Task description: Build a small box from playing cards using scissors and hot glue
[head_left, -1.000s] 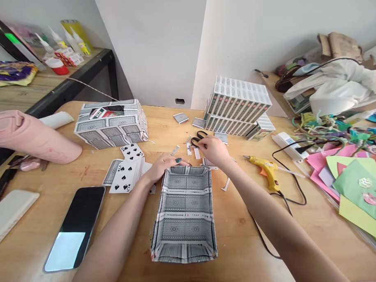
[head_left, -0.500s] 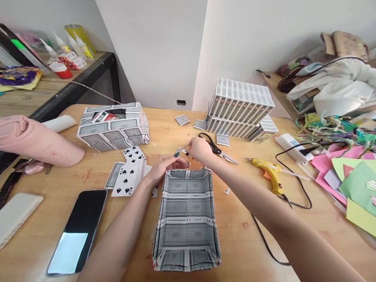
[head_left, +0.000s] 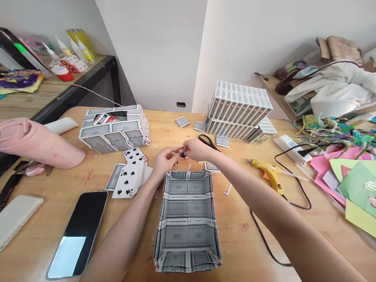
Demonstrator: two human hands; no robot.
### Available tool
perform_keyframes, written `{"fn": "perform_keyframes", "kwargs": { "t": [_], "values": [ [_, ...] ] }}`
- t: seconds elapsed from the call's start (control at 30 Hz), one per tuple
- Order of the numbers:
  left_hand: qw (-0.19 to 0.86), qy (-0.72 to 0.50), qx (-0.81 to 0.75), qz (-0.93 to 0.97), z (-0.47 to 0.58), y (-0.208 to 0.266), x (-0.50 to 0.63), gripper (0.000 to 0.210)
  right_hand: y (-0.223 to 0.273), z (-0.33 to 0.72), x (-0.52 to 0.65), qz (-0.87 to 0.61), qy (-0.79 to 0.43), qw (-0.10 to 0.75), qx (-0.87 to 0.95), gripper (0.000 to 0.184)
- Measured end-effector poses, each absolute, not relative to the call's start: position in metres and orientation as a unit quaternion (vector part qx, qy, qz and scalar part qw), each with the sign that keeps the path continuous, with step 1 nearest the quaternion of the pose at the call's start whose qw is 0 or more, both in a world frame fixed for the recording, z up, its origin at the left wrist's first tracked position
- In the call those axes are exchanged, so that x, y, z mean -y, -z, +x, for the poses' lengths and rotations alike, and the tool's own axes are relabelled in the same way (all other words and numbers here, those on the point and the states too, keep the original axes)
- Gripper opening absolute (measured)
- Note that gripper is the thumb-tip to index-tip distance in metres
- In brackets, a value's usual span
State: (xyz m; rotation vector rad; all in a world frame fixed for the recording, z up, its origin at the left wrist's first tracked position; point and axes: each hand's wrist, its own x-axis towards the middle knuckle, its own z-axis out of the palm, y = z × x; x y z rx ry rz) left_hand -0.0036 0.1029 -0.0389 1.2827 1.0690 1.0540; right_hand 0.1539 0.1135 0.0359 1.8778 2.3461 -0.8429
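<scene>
My left hand point(head_left: 165, 161) and my right hand point(head_left: 197, 149) meet just beyond the far end of an open box point(head_left: 186, 207) built from playing cards. Both are closed in a pinch, fingertips together. Whatever lies between the fingers is too small and hidden to name. Behind my right wrist, the black-handled scissors point(head_left: 207, 141) are partly covered. Below that wrist lies a small folded card piece point(head_left: 211, 167). Loose spade cards point(head_left: 127, 180) lie left of my left hand.
A card-covered box point(head_left: 115, 129) stands at the back left, stacked card packs point(head_left: 238, 110) at the back right. A yellow glue gun point(head_left: 271, 177) with its cord lies on the right. A phone point(head_left: 78, 235) and a pink tumbler point(head_left: 40, 142) are on the left.
My hands have come closer together and the right has shifted slightly left. The light strip seen between the fingers is now hidden. A folded card piece now shows beneath my right wrist.
</scene>
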Motion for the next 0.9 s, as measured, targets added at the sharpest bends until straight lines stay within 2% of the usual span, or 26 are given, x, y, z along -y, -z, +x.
{"fn": "perform_keyframes", "kwargs": {
  "t": [0.07, 0.27, 0.37, 0.5, 0.57, 0.73, 0.83, 0.9],
  "values": [
    [0.552, -0.426, -0.456, 0.553, -0.003, 0.04, -0.103, 0.031, -0.038, 0.159, -0.111, 0.595, 0.268, -0.015, -0.758, 0.011],
    [0.557, -0.386, -0.462, 0.572, -0.007, 0.038, -0.103, 0.027, -0.034, 0.186, -0.115, 0.677, 0.191, -0.06, -0.708, 0.024],
    [0.558, -0.389, -0.468, 0.564, -0.007, 0.038, -0.104, 0.028, -0.031, 0.2, -0.119, 0.731, 0.141, -0.043, -0.666, 0.024],
    [0.581, -0.394, -0.472, 0.533, -0.005, 0.041, -0.106, 0.024, -0.028, 0.206, -0.119, 0.741, 0.137, -0.005, -0.658, 0.017],
    [0.594, -0.4, -0.471, 0.514, -0.005, 0.042, -0.107, 0.025, -0.029, 0.204, -0.12, 0.738, 0.136, 0.004, -0.661, 0.019],
    [0.614, -0.416, -0.463, 0.485, -0.005, 0.04, -0.107, 0.029, -0.058, 0.204, -0.119, 0.718, 0.113, -0.022, -0.686, 0.021],
    [0.614, -0.431, -0.454, 0.48, -0.005, 0.039, -0.107, 0.033, -0.09, 0.214, -0.112, 0.705, 0.091, -0.096, -0.697, 0.022],
    [0.614, -0.438, -0.449, 0.48, -0.005, 0.039, -0.107, 0.034, -0.107, 0.221, -0.105, 0.674, 0.106, -0.264, -0.681, 0.023]
  ]
}}
